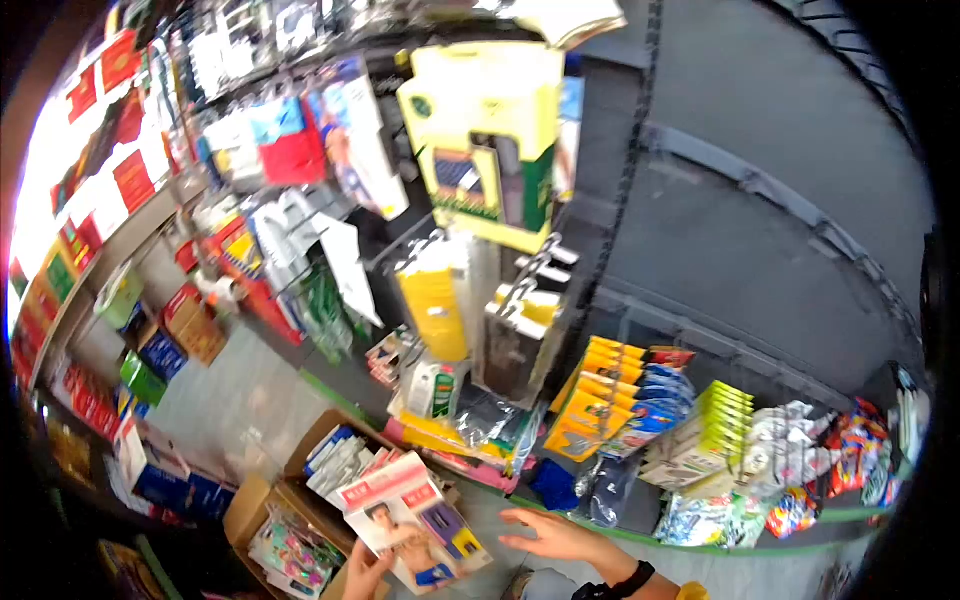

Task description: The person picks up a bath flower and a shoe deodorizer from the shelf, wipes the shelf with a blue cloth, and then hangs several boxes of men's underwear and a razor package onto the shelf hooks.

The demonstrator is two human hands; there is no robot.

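Observation:
My left hand (366,570) grips the lower left edge of a flat white and red package (415,525) with a picture of a person in blue underwear. The package is tilted over an open cardboard box (335,425) of white packets. To the right of the package, my right hand (548,533) is apart from it, fingers spread and holding nothing. A black band is on the right wrist. A second open box (247,508) with colourful small packs stands beside the first.
Packages hang on hooks, among them a large yellow and green one (485,130). Orange packs (598,395), green-topped boxes (705,435) and colourful bags (858,445) line the low shelf at the right. More boxes (165,465) stand on the floor at the left.

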